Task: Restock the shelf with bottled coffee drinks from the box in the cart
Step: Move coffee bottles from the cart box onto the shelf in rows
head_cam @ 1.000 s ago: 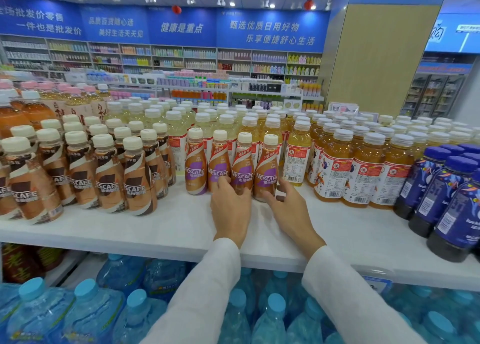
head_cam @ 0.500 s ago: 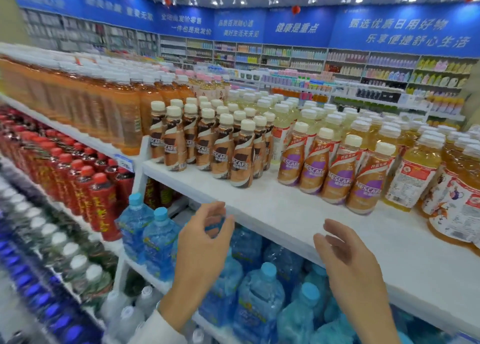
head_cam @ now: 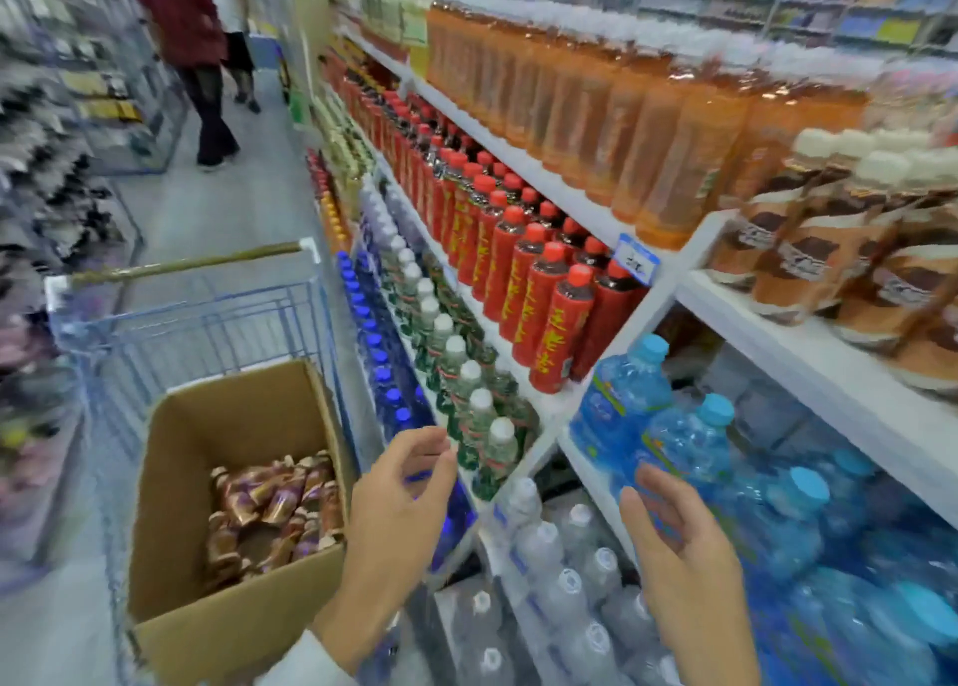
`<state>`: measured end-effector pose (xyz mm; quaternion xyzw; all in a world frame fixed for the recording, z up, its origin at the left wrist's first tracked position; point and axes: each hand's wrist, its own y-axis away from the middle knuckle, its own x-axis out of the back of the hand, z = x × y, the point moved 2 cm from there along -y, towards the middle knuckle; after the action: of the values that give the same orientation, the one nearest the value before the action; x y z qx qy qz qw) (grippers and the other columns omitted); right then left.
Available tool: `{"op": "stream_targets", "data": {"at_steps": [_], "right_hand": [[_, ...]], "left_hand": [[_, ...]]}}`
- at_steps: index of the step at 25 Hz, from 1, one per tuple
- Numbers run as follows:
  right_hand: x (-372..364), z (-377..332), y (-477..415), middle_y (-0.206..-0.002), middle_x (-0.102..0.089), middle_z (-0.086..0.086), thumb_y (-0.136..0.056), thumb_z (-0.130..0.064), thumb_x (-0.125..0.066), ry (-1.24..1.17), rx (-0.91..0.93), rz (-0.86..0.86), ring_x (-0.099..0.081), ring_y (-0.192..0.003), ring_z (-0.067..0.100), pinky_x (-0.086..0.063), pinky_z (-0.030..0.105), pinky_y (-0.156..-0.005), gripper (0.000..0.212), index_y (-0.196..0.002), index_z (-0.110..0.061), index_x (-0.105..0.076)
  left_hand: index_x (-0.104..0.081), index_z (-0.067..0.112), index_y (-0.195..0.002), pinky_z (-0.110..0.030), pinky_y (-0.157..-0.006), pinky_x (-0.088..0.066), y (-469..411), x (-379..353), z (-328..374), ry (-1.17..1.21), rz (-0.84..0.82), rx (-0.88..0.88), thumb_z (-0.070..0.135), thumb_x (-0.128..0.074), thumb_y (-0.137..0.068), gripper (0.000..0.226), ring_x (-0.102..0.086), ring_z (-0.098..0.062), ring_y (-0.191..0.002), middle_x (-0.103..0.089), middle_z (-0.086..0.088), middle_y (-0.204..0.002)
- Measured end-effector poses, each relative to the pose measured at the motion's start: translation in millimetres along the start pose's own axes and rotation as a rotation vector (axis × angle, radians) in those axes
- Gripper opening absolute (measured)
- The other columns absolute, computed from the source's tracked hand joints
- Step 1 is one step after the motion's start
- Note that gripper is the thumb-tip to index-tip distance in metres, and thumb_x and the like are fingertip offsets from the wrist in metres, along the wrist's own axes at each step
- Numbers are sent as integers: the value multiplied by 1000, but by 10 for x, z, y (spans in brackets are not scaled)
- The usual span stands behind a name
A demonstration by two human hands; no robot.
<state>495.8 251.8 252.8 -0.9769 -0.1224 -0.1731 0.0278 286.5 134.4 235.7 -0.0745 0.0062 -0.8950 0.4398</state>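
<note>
Coffee bottles (head_cam: 275, 509) lie in a loose heap at the bottom of an open cardboard box (head_cam: 171, 478), brown and purple labels showing, caps pointing different ways. The box sits in the near end of a blue wire cart (head_cam: 197, 317) parked just beside the shelving, on the left of the view. More coffee bottles with cream caps (head_cam: 829, 250) stand upright in rows on the white shelf (head_cam: 808, 364) at the upper right, blurred.

The left hand (head_cam: 399, 499) hangs in the air just right of the box's near corner, in front of the lower shelves, holding nothing; its fingers are loosely bent and a little apart, thumb out. The right hand (head_cam: 684, 566) is raised in front of the blue water bottles (head_cam: 689, 436), also holding nothing, fingers relaxed and slightly spread, palm turned toward the left hand. A white sleeve shows at the left wrist.

To the left of the coffee shelf run tall orange drink bottles (head_cam: 622, 105). Below them stand red-labelled bottles with red caps (head_cam: 544, 291), with a small blue price tag (head_cam: 635, 260) on the shelf edge above them. Lower down are green-labelled bottles with white caps (head_cam: 466, 390), dark bottles with blue caps (head_cam: 378, 353), and clear white-capped bottles (head_cam: 560, 571) at the bottom.

Far up the aisle a person in a dark red top (head_cam: 192, 37) stands facing away
</note>
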Motion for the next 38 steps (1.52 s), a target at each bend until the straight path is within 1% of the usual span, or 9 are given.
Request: {"op": "stream_targets", "data": {"at_steps": [5,9,13,17,24,27,32,35,38], "right_hand": [[-1604,120,-262,-109,-69,-1,-93,-11,-67,44,-127,-280,-65,-96,12,-45,28,-84,23,-115,-17,-68],[-2765,278,-271,-107,-69,2,-93,-8,-68,134,-200,-454,-66,-97,20,-48,18,-78,21,-111,-18,-66],[-3652,504,-219,-110,-71,1,-94,-12,-66,245,-275,-627,-65,-96,11,-47,26,-95,20,-113,-18,-64],[-4318,777,-146,-113,-67,-2,-97,-21,-64,383,-313,-749,-62,-99,9,-41,6,-76,27,-123,-16,-62],[-4903,1296,-69,-119,-66,-9,-95,-34,-63,564,-476,-864,-63,-105,10,-50,30,-94,31,-125,-30,-58],[-5012,1408,-109,-118,-66,-10,-96,-36,-62,574,-503,-849,-61,-108,8,-51,32,-99,36,-131,-27,-59],[-5067,1524,-220,-115,-66,-15,-97,-36,-60,579,-483,-802,-61,-107,4,-52,35,-99,28,-126,-33,-60],[-5059,1565,-259,-115,-66,-15,-97,-38,-60,570,-460,-806,-61,-106,5,-52,34,-99,28,-125,-34,-59],[-5073,1575,-249,-119,-65,-13,-98,-37,-59,571,-453,-842,-61,-108,6,-52,26,-92,32,-129,-31,-58]], "left_hand": [[-72,30,-99,-20,-78,-52,-443,1169,-995,-62,206,242,17,-69,-93,15,-68,1,-87,-74,19,-90],[-68,37,-96,-6,-69,-47,-679,1903,-1679,-163,344,384,15,-70,-92,23,-69,0,-82,-74,16,-87],[-68,29,-100,-23,-73,-56,-859,2379,-2297,-173,372,583,15,-67,-94,16,-70,-12,-81,-74,7,-86],[-65,16,-109,-7,-64,-45,-1089,2629,-2847,-221,426,757,11,-64,-95,15,-66,-15,-87,-70,2,-92],[-55,5,-126,-43,-101,-46,-1966,2577,-4098,-361,339,1046,33,-58,-93,43,-57,-36,-116,-60,-17,-125],[-46,5,-133,-46,-103,-46,-2216,2573,-4660,-483,333,1165,30,-55,-93,48,-55,-37,-122,-54,-18,-133],[-37,0,-143,-40,-98,-50,-2218,2309,-5283,-1070,37,1168,33,-49,-100,56,-51,-35,-128,-46,-21,-142],[-36,4,-146,-42,-99,-51,-2140,2358,-5460,-824,-87,1289,55,-64,-85,84,-53,-34,-125,-45,-18,-145],[-40,10,-149,-43,-106,-47,-2026,2453,-5034,-335,67,1420,62,-72,-73,97,-53,-34,-129,-49,-13,-147]]}}
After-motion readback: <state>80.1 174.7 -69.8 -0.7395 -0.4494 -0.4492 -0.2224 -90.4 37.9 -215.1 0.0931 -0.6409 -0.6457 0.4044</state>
